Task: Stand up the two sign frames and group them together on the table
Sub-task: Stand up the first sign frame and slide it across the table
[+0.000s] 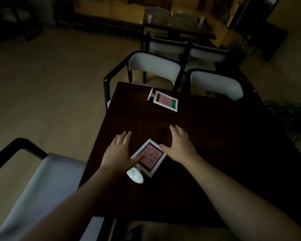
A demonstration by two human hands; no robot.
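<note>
Two white sign frames with pink inserts lie flat on a dark wooden table [215, 145]. The near sign frame [152, 158] lies face up close to me, its round white base pointing toward the table's front edge. My left hand [118, 152] hovers at its left side, thumb over the pink face, fingers spread. My right hand [178, 146] is spread at its right side, thumb by the upper right edge. Neither hand grips it. The far sign frame [165, 101] lies on its back near the table's far edge, base to the left.
Two white-cushioned chairs [153, 66] with dark frames stand beyond the table's far edge. Another chair [42, 185] stands at my near left. A potted plant [292, 119] sits at the right. A second table with chairs stands further back.
</note>
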